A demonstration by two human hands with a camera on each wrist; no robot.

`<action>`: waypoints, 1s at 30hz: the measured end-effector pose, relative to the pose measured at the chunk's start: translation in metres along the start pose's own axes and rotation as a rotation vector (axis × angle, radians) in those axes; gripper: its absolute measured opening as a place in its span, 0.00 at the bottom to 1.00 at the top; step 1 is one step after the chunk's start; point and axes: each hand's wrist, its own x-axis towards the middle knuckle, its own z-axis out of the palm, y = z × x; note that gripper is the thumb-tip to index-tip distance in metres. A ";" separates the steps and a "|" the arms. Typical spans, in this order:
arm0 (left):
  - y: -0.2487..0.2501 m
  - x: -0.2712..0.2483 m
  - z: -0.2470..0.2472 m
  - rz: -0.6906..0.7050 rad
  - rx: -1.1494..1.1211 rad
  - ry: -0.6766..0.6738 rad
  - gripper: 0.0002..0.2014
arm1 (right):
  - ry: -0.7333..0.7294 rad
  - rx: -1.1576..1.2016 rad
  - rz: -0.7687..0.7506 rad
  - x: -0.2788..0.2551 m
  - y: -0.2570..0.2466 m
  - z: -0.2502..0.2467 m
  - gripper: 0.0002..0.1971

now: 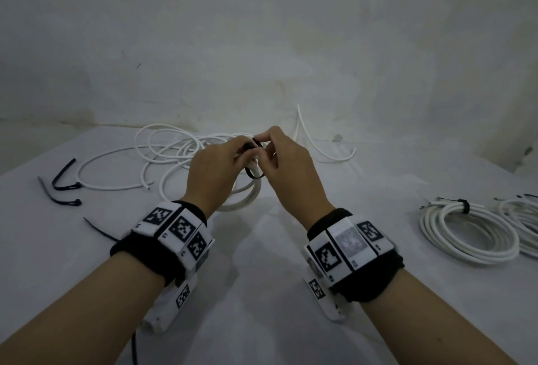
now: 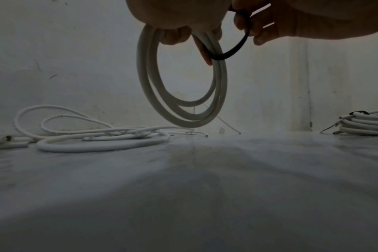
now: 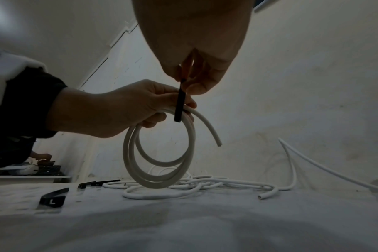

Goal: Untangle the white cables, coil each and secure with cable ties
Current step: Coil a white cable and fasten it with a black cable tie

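My left hand [image 1: 215, 169] grips the top of a small coil of thick white cable [image 2: 179, 109], which hangs upright above the table. A black cable tie [image 2: 233, 51] loops round the coil's strands. My right hand [image 1: 279, 155] pinches the tie's upper end between thumb and fingers, close against my left hand. In the right wrist view the coil [image 3: 160, 170] hangs with one loose cable end curving off to the right, and the tie [image 3: 180, 102] runs down across its top. A tangle of loose white cables [image 1: 174, 155] lies on the table behind both hands.
Spare black cable ties [image 1: 65, 181] lie at the left of the white table [image 1: 262, 277]. Two tied white coils [image 1: 471, 233] rest at the right edge. A pale wall stands close behind the tangle. A thin cable end [image 1: 302, 123] leans up against it.
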 end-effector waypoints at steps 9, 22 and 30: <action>0.007 0.000 0.003 -0.027 -0.069 -0.082 0.18 | -0.086 -0.044 0.033 0.002 -0.001 0.003 0.12; 0.005 0.001 0.005 0.007 -0.084 -0.095 0.12 | -0.011 -0.205 0.036 0.002 0.001 0.000 0.06; 0.002 0.000 0.006 0.002 -0.159 -0.092 0.24 | 0.018 -0.129 0.030 0.002 0.001 0.000 0.08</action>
